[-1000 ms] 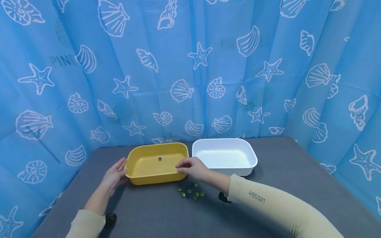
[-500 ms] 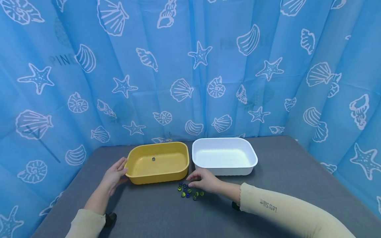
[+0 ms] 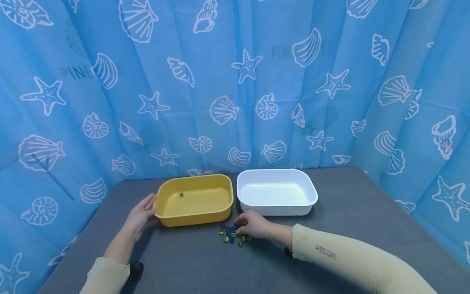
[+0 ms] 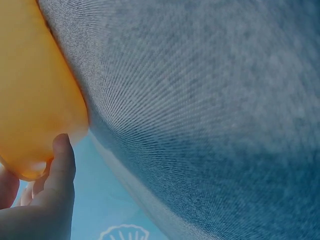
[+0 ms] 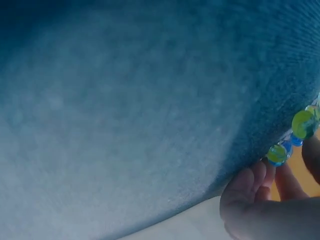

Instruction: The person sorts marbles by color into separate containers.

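At the left end of the yellow basin point(image 3: 196, 219), my left hand point(image 3: 138, 215) touches the outer wall with fairly straight fingers; the left wrist view has a finger point(image 4: 63, 155) against that wall. One small marble point(image 3: 181, 195) lies inside the basin. My right hand point(image 3: 254, 224) is low over several green and blue marbles point(image 3: 231, 240) on the table. Its thumb and index finger are apart, either side of a blue marble point(image 3: 237, 227). In the right wrist view the fingertips point(image 5: 269, 167) come right up to a yellow-green marble point(image 5: 276, 154).
A white basin point(image 3: 277, 210) stands right of the yellow one, behind my right hand. Grey cloth point(image 3: 191, 261) covers the table. A blue curtain with shell prints point(image 3: 253, 134) hangs behind. Dark wrist devices point(image 3: 136, 271) show below the sleeves.
My right hand has moved from over the yellow basin's right rim down to the marbles, its fingers parted. The marble in the basin has rolled left. My left hand stays put.
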`<state>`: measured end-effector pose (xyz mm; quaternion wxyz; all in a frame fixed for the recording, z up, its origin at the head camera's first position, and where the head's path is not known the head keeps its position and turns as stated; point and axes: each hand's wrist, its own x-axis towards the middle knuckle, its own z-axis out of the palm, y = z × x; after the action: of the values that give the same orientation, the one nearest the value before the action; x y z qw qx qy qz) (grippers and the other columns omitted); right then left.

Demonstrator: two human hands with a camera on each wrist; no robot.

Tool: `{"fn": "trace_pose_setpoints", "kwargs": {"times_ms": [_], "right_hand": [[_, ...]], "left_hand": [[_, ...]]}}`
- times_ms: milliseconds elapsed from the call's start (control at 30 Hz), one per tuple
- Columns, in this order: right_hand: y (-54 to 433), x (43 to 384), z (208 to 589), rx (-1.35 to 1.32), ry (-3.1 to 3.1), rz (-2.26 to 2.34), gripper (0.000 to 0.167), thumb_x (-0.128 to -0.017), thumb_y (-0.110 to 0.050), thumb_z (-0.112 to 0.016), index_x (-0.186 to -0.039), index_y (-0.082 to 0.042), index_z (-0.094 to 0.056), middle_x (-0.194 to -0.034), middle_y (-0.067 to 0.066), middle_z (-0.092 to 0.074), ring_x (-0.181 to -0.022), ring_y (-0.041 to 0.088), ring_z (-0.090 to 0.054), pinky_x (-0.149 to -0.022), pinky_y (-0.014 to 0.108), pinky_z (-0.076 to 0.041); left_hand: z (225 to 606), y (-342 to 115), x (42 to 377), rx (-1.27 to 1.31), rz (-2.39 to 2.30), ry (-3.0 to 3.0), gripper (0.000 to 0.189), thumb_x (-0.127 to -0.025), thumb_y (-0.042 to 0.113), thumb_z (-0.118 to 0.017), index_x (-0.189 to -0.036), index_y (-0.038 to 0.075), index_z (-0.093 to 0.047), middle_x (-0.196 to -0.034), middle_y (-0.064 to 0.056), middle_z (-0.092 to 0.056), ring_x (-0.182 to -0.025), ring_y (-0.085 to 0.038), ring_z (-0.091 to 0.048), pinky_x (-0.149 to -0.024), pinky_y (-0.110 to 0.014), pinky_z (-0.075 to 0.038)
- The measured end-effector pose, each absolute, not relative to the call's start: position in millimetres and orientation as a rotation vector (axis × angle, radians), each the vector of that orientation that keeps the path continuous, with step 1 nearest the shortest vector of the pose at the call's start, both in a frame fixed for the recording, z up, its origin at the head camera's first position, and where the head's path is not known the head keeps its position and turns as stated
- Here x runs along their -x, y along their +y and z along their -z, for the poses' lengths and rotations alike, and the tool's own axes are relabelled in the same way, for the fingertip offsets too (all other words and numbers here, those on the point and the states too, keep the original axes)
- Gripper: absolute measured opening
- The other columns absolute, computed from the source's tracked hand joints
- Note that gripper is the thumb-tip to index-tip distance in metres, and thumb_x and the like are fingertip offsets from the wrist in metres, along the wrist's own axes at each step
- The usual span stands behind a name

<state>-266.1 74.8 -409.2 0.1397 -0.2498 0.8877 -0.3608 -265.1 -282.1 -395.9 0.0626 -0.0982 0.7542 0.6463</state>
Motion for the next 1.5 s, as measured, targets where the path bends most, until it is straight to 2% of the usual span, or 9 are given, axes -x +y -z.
{"fn": "trace_pose_setpoints", "kwargs": {"times_ms": [367, 767, 1200, 1500], "right_hand": [[68.1, 266.4, 411.4, 0.704, 2.677, 1.028, 0.017, -0.083, 0.003, -0.072, -0.099, 0.007, -0.070, -0.092, 0.013, -0.070, -0.088, 0.026, -0.066, -0.077, 0.040, -0.055], [67.9, 267.7, 411.5, 0.634, 2.658, 1.053, 0.008, -0.084, 0.001, -0.071, -0.092, -0.001, -0.071, -0.085, 0.002, -0.066, -0.079, 0.016, -0.061, -0.072, 0.033, -0.054], [72.7, 262.4, 403.3, 0.591, 2.549, 1.185, 0.006, -0.087, -0.001, -0.070, -0.093, -0.002, -0.070, -0.080, -0.001, -0.062, -0.074, 0.012, -0.059, -0.066, 0.029, -0.052], [73.1, 258.3, 383.0, 0.600, 2.551, 1.216, 0.012, -0.089, -0.004, -0.069, -0.100, 0.000, -0.070, -0.086, 0.000, -0.063, -0.080, 0.014, -0.059, -0.073, 0.032, -0.054]], "left_hand": [[392.5, -282.6, 267.1, 0.293, -1.944, 2.279, 0.062, -0.106, 0.011, -0.038, -0.156, 0.011, -0.001, -0.161, -0.008, -0.005, -0.147, -0.034, -0.005, -0.109, -0.058, -0.028], [395.2, -281.6, 266.7, 0.302, -1.948, 2.288, 0.062, -0.106, 0.011, -0.037, -0.156, 0.010, -0.001, -0.161, -0.009, -0.005, -0.146, -0.035, -0.006, -0.109, -0.058, -0.029], [397.2, -281.0, 265.9, 0.331, -1.958, 2.274, 0.061, -0.106, 0.011, -0.037, -0.156, 0.011, -0.001, -0.161, -0.009, -0.005, -0.146, -0.035, -0.009, -0.109, -0.058, -0.029], [396.4, -281.6, 264.2, 0.300, -1.960, 2.271, 0.061, -0.106, 0.012, -0.037, -0.156, 0.010, -0.001, -0.161, -0.009, -0.005, -0.146, -0.035, -0.008, -0.109, -0.058, -0.028]]}}
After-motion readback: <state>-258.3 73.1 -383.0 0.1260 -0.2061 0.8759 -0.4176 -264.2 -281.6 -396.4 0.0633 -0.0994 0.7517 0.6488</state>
